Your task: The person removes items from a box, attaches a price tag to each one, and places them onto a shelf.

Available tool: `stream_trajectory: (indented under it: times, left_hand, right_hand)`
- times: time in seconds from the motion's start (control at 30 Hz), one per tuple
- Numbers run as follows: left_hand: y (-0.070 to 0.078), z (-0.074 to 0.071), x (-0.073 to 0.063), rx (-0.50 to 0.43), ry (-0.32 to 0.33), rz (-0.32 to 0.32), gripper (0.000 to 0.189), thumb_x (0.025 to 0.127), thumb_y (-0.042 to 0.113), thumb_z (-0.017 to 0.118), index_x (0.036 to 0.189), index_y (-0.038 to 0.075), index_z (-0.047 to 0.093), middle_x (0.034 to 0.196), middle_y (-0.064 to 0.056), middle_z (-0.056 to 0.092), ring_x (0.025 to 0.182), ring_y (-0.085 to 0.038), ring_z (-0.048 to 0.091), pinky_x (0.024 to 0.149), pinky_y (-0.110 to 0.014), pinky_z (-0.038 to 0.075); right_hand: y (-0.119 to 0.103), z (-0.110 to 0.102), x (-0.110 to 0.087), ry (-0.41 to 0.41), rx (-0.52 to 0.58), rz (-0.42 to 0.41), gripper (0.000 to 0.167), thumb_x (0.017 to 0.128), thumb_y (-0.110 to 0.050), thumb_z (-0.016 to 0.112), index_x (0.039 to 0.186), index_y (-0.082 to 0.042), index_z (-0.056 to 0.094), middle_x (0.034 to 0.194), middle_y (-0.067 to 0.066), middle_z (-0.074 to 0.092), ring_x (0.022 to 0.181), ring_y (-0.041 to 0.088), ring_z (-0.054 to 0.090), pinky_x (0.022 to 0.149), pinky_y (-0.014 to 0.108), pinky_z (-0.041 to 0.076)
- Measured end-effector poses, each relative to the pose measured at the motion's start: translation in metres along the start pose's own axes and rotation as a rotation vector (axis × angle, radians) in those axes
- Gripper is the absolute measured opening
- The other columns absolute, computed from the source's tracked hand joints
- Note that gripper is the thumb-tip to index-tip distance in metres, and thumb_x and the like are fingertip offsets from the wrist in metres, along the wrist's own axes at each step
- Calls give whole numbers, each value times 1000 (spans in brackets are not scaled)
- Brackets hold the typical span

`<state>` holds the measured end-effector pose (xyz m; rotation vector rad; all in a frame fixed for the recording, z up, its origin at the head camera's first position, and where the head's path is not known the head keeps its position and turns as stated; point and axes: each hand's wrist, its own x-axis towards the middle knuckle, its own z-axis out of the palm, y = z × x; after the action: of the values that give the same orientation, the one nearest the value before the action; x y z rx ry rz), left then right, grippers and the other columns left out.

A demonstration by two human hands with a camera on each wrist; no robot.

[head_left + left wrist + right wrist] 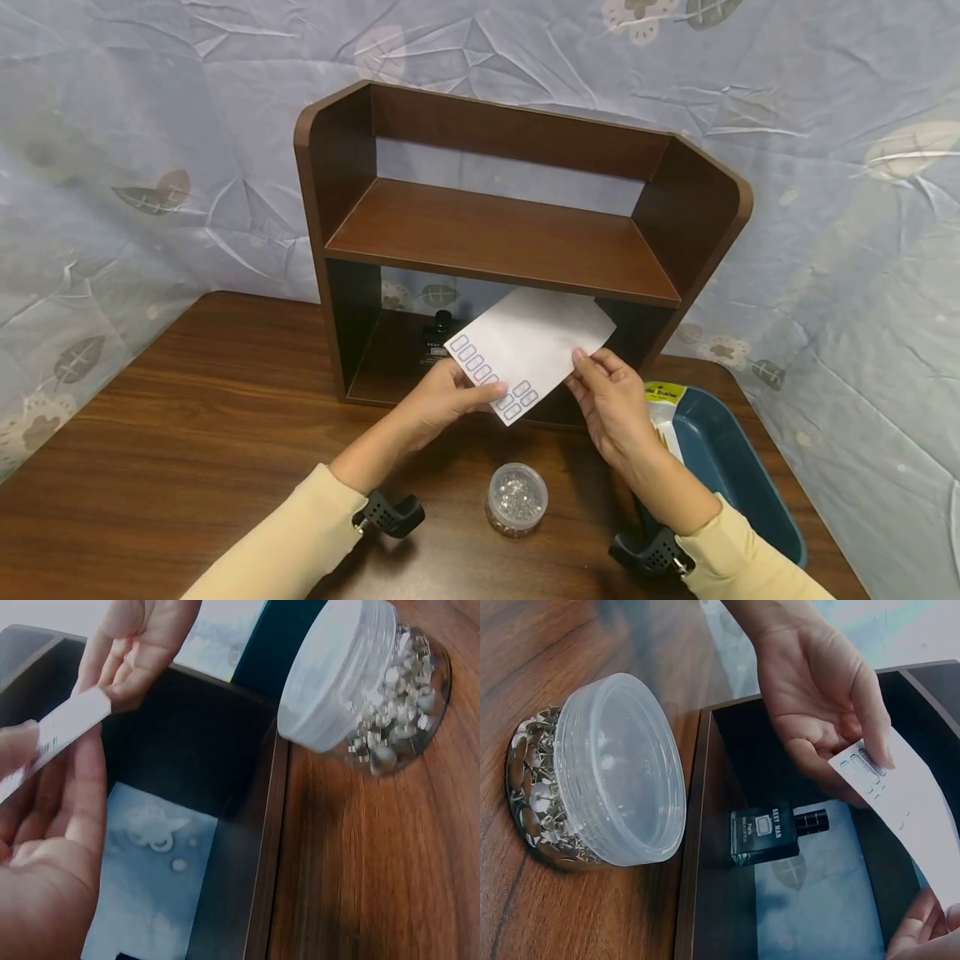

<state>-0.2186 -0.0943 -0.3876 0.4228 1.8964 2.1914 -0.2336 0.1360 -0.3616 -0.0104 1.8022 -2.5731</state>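
Note:
A white label sheet (528,342) with blue-outlined labels along one edge is held up in front of the shelf's lower compartment. My left hand (441,398) pinches its near-left edge, thumb on top over the printed labels. At the right edge, my right hand (615,404) pinches the sheet between thumb and fingers. The right wrist view shows the sheet (907,802) bending slightly between both hands. Below the hands, a lidded clear jar (517,500) stands on the table; metal thumbtacks (540,799) show through its side.
A brown two-tier shelf (502,229) stands at the table's back. A dark perfume bottle (769,834) is in its lower compartment, partly hidden by the sheet in the head view. On the right lie a blue tray (738,467) and a package with a green label (663,392).

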Motion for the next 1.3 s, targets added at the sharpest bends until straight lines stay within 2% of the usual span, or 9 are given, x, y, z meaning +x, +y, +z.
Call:
stream_trajectory:
  times: [0.13,0.33,0.5,0.67,0.8,0.97,1.13,1.3]
  left_hand:
    - [0,5,1,40,7,24,37,101,1,63,136,-9,55,133,-29,67,107,-18,74,95,-36,63]
    - [3,7,1,76,45,33,34,103,5,61,133,-10,57,133,-30,67,110,-21,74,96,-36,63]
    - [5,8,1,80,51,46,34,104,5,60,134,-10,57,133,-30,67,108,-19,74,94,-34,63]
    - [4,9,3,76,72,46,32,104,5,60,131,-11,57,129,-30,69,100,-12,74,92,-32,63]
    - [4,10,5,85,93,33,30,103,5,60,128,-11,59,127,-31,70,97,-10,73,90,-30,62]
    - [4,11,5,119,84,41,29,103,5,61,127,-12,61,126,-30,70,97,-11,74,88,-29,63]
    - [4,13,5,161,67,71,29,104,7,61,125,-13,63,124,-30,72,98,-12,74,87,-28,63]
    - [6,17,4,203,50,105,29,104,8,62,124,-13,65,122,-29,73,100,-14,75,87,-27,62]
  right_hand:
    - [-1,-1,-1,7,-26,27,15,104,-7,62,91,-13,67,84,-5,71,80,5,67,81,17,61]
    - [-2,-8,-3,-19,-145,78,9,105,-11,63,96,-11,65,91,-4,70,87,7,70,89,22,62]
    - [0,-11,-5,-68,-233,85,11,106,-16,62,100,-7,64,93,-3,69,88,9,71,90,24,63]
    - [-1,-12,-11,-104,-390,44,27,106,-19,63,113,6,64,89,-1,73,85,11,74,84,24,64]
    - [-1,-14,-13,-104,-523,-55,31,104,-19,66,112,11,66,86,1,75,80,11,75,81,26,65]
    - [-3,-12,-15,-95,-658,-238,23,101,-17,71,109,5,70,91,5,75,82,11,73,80,23,63]
    - [-3,-9,-19,-166,-720,-411,17,98,-10,74,111,1,72,103,15,74,87,6,70,78,16,59]
    - [0,-7,-22,-238,-753,-515,20,96,-6,75,114,3,72,110,17,74,94,-1,69,82,14,60]
